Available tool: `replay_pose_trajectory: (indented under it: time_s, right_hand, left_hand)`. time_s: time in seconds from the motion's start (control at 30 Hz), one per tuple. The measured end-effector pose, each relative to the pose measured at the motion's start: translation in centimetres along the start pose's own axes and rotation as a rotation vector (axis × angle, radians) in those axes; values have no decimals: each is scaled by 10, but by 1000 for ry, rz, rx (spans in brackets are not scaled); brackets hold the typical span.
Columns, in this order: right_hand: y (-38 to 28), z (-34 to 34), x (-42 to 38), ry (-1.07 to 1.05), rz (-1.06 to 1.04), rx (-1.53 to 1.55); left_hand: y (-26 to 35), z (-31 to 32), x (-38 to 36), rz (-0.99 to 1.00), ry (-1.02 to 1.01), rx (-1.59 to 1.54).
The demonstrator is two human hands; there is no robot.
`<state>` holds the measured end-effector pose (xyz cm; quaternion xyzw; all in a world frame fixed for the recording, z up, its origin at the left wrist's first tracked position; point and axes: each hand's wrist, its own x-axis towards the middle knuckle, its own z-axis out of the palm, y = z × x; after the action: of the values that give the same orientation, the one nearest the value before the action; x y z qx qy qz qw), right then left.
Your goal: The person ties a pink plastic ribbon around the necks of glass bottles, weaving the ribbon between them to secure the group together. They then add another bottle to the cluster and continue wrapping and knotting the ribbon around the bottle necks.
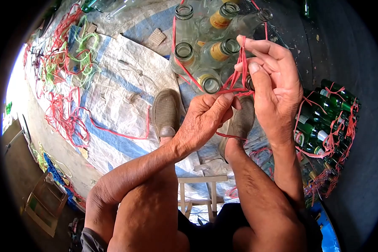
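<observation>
Several clear glass bottles [184, 52] with open mouths stand packed together before my feet, some with yellow labels. Red plastic string [189, 75] runs around the group. My left hand [208, 111] is closed, thumb and forefinger pinching the string at the near side of the bottles. Just to its right and higher, my right hand [277, 80] has curled fingers, with a loop of the same string pulled up over the forefinger and strands running down to the left hand's pinch. The right thumb points up close to those strands.
Tangled red and green string [67, 71] lies at left on a white and blue woven sheet [126, 80]. Green bottles [313, 122] bound with red string lie at right. My shoes [166, 110] flank the near bottles, with a wooden stool frame [202, 179] between my legs.
</observation>
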<state>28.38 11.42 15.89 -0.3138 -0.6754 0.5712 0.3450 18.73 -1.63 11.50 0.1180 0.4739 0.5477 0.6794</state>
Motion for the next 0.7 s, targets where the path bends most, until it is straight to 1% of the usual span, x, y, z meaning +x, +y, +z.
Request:
replay_pose_trajectory:
  time_s: [0.07, 0.17, 0.27, 0.43, 0.7]
  right_hand:
    - [2, -1, 1, -9, -13, -35]
    - [-5, -6, 4, -107, -39, -189]
    - [1, -1, 9, -72, -147, -240]
    - [1, -9, 17, -172, -207, -429]
    - [-8, -8, 31, -231, -309, -543]
  left_hand:
    - [0, 0, 0, -4, -4, -9]
    - [1, 0, 0, -11, -4, -32]
    - [-1, 1, 0, 11, -11, -50]
    - [2, 0, 0, 0, -48, -80]
    - [2, 0, 2, -2, -52, -47]
